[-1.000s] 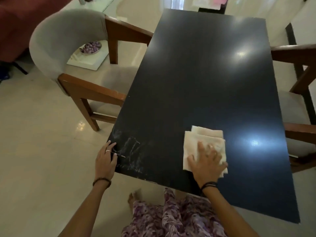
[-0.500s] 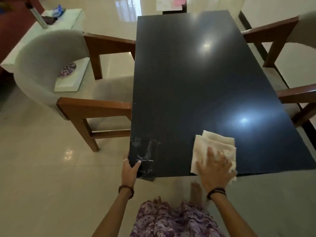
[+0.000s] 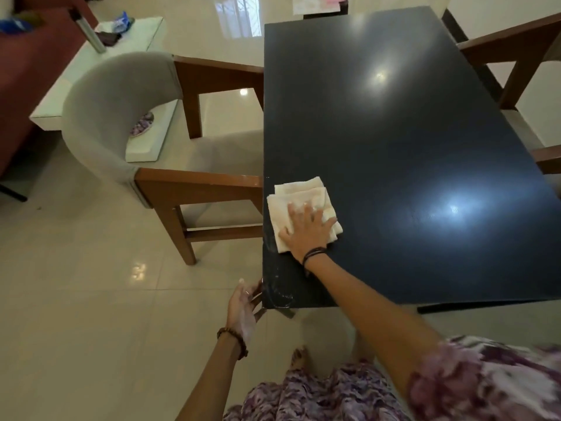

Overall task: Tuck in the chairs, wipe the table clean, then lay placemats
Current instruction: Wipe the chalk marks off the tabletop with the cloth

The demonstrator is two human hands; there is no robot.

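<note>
Cream floor tiles [image 3: 91, 299] surround the dark glossy surface [image 3: 394, 132], a grey armchair [image 3: 121, 117] tucked at nine o'clock, where the right hand [image 3: 306, 229] presses flat, spread fingers on a folded cream cloth [image 3: 291, 197], left hand [image 3: 243, 305] loosely open at the seven-o'clock corner.

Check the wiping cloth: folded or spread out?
Folded. The cloth shows stacked layered edges at its far corner, lying flat under the right hand.
</note>
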